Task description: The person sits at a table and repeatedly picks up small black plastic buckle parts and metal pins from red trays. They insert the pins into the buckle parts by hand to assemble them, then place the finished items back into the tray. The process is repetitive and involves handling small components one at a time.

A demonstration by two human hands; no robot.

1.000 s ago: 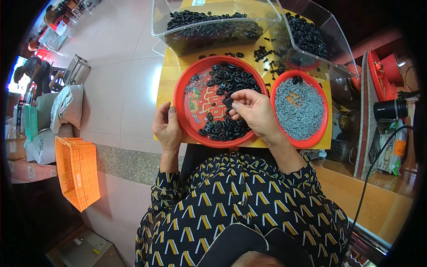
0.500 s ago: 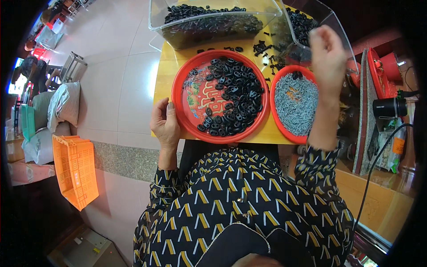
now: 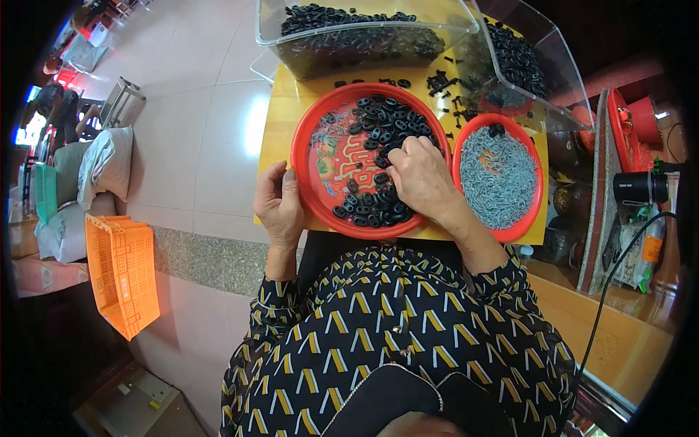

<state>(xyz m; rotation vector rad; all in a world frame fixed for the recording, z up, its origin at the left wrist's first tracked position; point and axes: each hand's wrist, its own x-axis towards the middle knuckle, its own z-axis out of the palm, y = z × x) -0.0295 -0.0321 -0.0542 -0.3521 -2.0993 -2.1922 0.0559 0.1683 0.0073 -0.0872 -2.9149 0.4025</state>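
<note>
My right hand (image 3: 424,173) is over the right side of a round red tray (image 3: 300,191), its fingertips pinched together among small black oval pieces with two holes (image 3: 373,213). Whatever sits between those fingertips is hidden. Beside the tray's left rim is my left hand (image 3: 280,207), fingers curled in and thumb raised near the rim. Its palm side does not show. Small silvery screws (image 3: 328,131) lie in the tray's upper left. A smaller red tray (image 3: 537,197) to the right is full of silvery screws (image 3: 495,178), with a few black pieces at its far edge.
Behind the trays on the yellow table (image 3: 280,102) stand a clear bin (image 3: 371,36) and another clear bin (image 3: 561,54), both holding black pieces. Loose black screw-like parts (image 3: 440,81) lie between. An orange crate (image 3: 124,277) and white sacks (image 3: 105,167) are at left.
My right hand has come down from the right-hand clear bin to the black pieces in the large tray. My left hand stays by the rim. The view has shifted slightly.
</note>
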